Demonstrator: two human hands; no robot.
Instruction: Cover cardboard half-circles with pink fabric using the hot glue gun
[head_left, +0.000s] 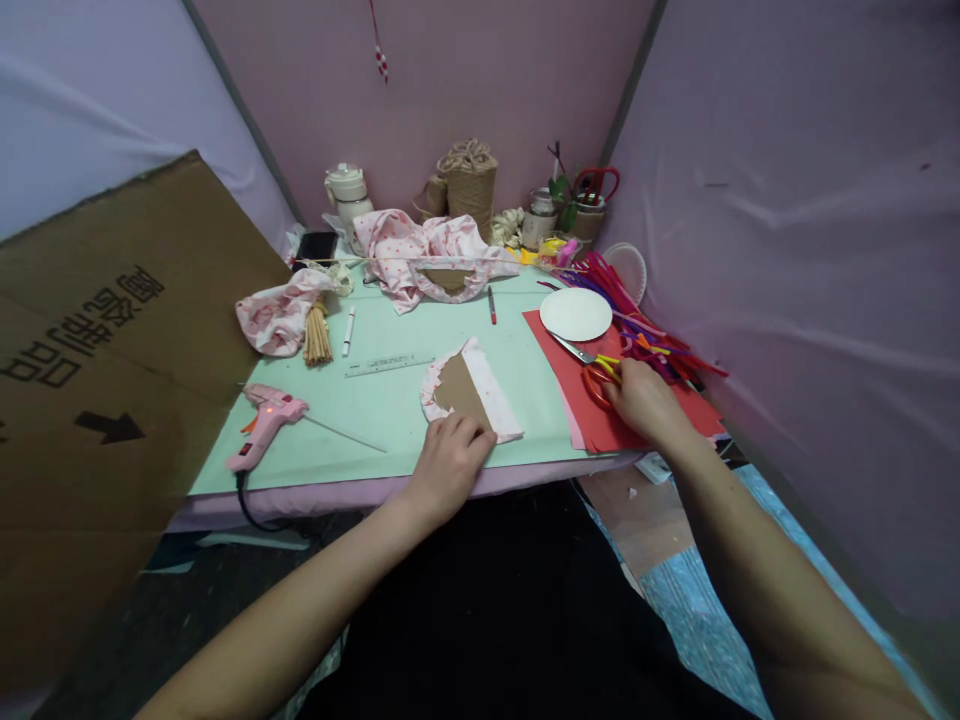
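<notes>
A half-round piece of cardboard (466, 385) lies on the table, its edges wrapped in white fabric with pink dots. My left hand (450, 460) is closed over its near edge, the fingers bent and the fingertips partly hidden. To the right, my right hand (645, 400) is closed at the red-orange handles of a pair of scissors (598, 382). The blades point away to the left, and a yellow piece shows by the handles. Beneath the scissors lie red sheets (551, 350), with a white oval disc (576, 314) just beyond the blades.
On the left are a pink glue gun (266, 425), a leaning cardboard sheet (112, 380) and a bundle of sticks (317, 338). A clear ruler (390, 365) lies mid-table. Dotted fabric (420, 245), twine (471, 185) and a bottle (348, 195) stand behind; pipe cleaners (637, 320) lie right.
</notes>
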